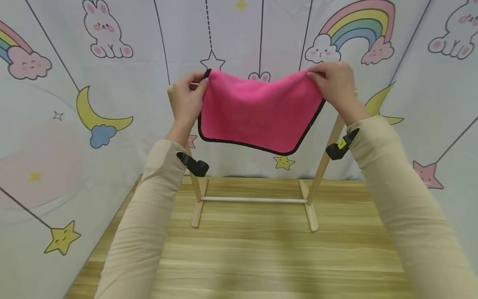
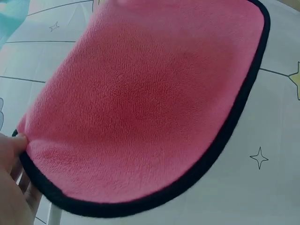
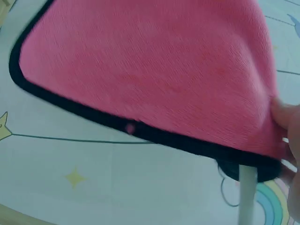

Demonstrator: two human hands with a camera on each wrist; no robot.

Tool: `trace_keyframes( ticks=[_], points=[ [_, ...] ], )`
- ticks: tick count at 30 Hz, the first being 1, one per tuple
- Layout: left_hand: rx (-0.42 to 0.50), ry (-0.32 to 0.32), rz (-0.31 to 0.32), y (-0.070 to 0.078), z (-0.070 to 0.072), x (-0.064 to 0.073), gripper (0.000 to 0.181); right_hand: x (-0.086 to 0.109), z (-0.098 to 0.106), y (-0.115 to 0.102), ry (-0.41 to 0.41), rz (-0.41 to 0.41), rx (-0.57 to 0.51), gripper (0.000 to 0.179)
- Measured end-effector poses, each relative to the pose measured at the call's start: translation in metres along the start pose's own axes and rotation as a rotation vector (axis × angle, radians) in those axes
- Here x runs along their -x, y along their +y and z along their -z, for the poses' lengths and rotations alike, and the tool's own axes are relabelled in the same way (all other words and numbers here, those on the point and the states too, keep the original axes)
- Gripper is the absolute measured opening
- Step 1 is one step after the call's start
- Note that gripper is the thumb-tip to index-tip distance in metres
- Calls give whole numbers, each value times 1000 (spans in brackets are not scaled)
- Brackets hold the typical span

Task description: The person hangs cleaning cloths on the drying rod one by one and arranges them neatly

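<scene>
A pink cloth with black edging is spread between both hands in the head view, its top edge sagging in the middle. My left hand pinches its upper left end between thumb and fingers. At the upper right end, my right hand pinches the fold in the same way. The cloth hangs in front of the upper part of a wooden rack and hides the top there. In the right wrist view a white rod shows beside the fingers, with a dark-edged piece of cloth behind it.
The rack's feet stand on a wood-grain surface, joined by a low white bar. A white backdrop printed with rabbits, rainbows and stars rises behind and on both sides. Each wrist carries a small black camera.
</scene>
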State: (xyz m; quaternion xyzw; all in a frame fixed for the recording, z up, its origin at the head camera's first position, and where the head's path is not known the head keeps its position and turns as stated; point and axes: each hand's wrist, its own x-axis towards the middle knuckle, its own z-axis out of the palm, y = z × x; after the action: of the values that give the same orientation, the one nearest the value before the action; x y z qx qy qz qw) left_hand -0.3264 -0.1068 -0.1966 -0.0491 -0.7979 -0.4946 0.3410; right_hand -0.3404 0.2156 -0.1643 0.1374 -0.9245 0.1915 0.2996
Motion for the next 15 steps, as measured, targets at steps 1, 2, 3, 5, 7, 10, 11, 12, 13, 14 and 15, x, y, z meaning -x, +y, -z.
trace_keyframes(
  ticks=[1,2,3,5,7,10,11,12,13,14,15],
  points=[
    [-6,-2,13,-1,0,-1,24,0,-1,0,-38,-36,-12,30],
    [-5,-8,34,-2,0,0,24,1,-2,1,-74,-66,-22,31],
    [7,-12,50,-5,0,0,25,3,-3,2,-109,-94,-31,32],
    [40,-10,77,-11,-1,1,26,7,-5,6,-127,-112,-64,32],
    [70,-3,87,-16,-2,3,27,15,-7,8,-68,-82,-81,31],
    [87,11,67,-19,-2,5,26,27,-10,12,108,49,-105,26],
    [87,12,63,-19,-1,5,26,32,-11,13,174,99,-116,24],
    [87,13,62,-19,-1,5,26,38,-14,15,234,147,-125,23],
    [87,15,62,-19,-1,5,26,44,-17,16,291,188,-136,21],
    [87,17,62,-20,-2,5,26,51,-20,19,338,222,-153,21],
    [89,19,64,-20,-2,5,25,57,-24,21,372,233,-169,21]
  ],
)
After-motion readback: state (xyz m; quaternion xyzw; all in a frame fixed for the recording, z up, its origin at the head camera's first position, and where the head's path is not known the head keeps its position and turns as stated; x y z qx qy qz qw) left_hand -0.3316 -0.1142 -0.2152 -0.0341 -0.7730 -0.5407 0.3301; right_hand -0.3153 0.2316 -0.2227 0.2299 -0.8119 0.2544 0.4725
